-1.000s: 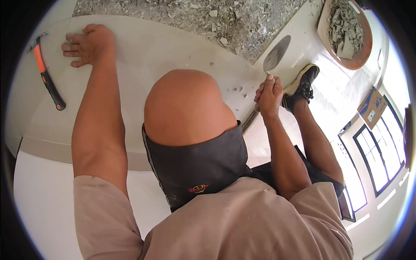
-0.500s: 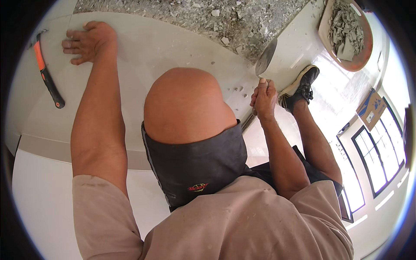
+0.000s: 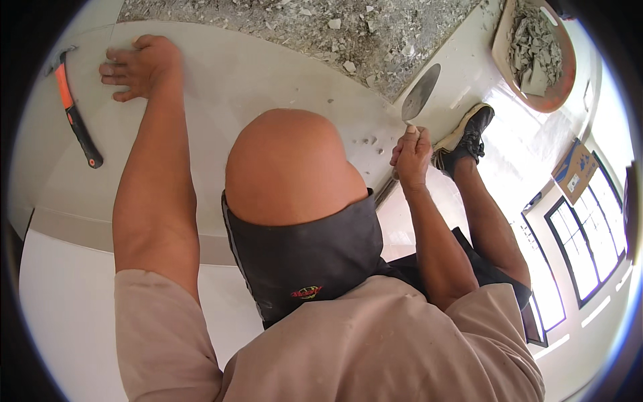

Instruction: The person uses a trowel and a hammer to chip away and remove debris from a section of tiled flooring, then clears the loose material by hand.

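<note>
Plainly, the right hand is curled round the handle of a trowel, its fingers closed firmly on the grip and the thumb laid along the top toward the blade. The trowel's leaf-shaped grey blade points away from the person, beside the corner where the pale tile floor meets a rough patch of broken mortar (whether the blade touches the floor I cannot tell). The left hand lies palm down on the tile near the edge of that patch, fingers spread and holding nothing. Just to its left is a hammer with an orange and black handle, its head toward the far side and its grip end toward the person. A few small crumbs lie on the tile between the bare knee and the right hand. Farther right, beyond the black shoe, stands an orange-brown basin holding a heap of grey shards. A cardboard box with a blue patch shows near the dark-framed windows.
</note>
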A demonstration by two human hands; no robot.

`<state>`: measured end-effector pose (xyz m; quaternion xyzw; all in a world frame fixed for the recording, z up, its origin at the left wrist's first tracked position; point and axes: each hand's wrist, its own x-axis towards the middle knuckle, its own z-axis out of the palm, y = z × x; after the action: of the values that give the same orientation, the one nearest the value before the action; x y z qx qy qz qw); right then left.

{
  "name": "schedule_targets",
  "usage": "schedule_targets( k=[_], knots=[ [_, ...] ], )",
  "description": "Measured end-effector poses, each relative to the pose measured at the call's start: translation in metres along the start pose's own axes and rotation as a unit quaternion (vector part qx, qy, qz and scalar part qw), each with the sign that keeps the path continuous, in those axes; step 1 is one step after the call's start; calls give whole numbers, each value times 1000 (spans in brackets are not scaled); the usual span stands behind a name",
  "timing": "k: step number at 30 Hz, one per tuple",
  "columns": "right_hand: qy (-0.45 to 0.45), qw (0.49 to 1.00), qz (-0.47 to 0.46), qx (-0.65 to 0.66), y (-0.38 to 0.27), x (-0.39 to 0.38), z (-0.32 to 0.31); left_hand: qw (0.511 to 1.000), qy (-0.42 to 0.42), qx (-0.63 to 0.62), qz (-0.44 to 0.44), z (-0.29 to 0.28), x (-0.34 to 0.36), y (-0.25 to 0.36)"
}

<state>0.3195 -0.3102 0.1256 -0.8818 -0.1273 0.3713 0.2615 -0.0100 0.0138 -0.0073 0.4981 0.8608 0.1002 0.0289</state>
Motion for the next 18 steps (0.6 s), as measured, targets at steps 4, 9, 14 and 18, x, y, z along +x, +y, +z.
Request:
schedule_targets(
  k=[4,9,14,18],
  knots=[
    [-37,999,28,-16,3,-1,0,1000,-21,-14,-3,-6,-4,7],
    [-9,1000,-13,-13,9,1,-7,1000,-15,-24,8,-28,1,21],
    [124,992,5,-31,-13,40,0,999,-9,50,-21,-10,-4,6],
    [259,939,-48,-221,14,108,-35,997,3,74,-31,-17,-9,21]
  ],
)
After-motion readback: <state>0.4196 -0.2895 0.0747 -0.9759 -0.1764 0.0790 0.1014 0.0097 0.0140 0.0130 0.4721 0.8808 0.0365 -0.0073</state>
